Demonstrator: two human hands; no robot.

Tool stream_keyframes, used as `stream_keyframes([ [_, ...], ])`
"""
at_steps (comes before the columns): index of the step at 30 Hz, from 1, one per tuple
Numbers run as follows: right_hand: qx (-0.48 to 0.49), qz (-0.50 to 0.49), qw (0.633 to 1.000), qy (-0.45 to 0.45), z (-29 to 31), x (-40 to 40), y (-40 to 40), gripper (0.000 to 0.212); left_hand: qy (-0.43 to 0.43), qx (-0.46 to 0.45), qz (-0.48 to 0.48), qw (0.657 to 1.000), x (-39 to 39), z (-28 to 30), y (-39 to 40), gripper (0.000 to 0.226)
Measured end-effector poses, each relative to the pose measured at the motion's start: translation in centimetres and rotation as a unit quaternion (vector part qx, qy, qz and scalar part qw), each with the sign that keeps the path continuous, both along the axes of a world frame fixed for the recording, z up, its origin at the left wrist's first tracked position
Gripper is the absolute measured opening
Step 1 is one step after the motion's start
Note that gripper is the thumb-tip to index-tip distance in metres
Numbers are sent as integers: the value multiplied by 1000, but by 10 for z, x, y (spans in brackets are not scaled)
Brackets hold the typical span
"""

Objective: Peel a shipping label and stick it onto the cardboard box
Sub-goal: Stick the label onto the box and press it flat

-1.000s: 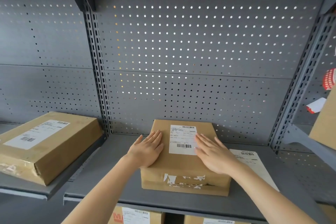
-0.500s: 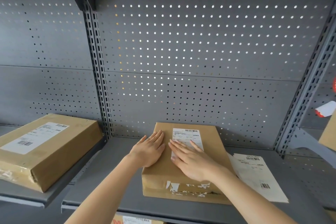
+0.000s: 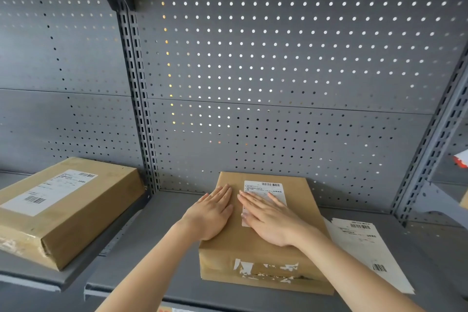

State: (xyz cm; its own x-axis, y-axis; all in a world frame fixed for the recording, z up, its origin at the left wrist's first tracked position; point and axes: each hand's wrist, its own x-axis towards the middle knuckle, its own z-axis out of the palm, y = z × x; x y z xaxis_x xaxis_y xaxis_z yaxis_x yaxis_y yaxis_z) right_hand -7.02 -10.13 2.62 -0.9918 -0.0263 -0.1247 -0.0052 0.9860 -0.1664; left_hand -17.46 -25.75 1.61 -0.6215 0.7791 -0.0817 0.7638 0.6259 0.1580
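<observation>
A brown cardboard box (image 3: 301,213) sits on the grey metal shelf (image 3: 162,256) in front of me. A white shipping label (image 3: 266,189) with barcodes lies flat on its top. My right hand (image 3: 272,220) rests palm down over the lower part of the label, fingers together and flat. On the bare cardboard left of the label, my left hand (image 3: 211,213) lies flat near the box's left edge. Neither hand holds anything.
A white label sheet (image 3: 367,251) lies on the shelf right of the box. A second labelled cardboard box (image 3: 58,208) sits on the lower shelf at left. A perforated grey back panel (image 3: 278,71) and slotted uprights close the space behind.
My right hand has slid leftward from the label's right side across the label and now covers its lower part. The left hand has stayed flat on the box.
</observation>
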Motion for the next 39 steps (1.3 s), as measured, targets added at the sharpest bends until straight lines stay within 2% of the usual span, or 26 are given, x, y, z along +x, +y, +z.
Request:
stream_keyframes([
  [18,8,-60,998,14,-7,-41,32,55,-10,10,17,1000,1,-1,-1,55],
  [28,24,-143,989,16,-9,-15,62,60,4,2,30,1000,6,2,1,55],
  [39,40,-181,983,11,-9,25,80,63,23,-36,17,999,5,7,2,56],
])
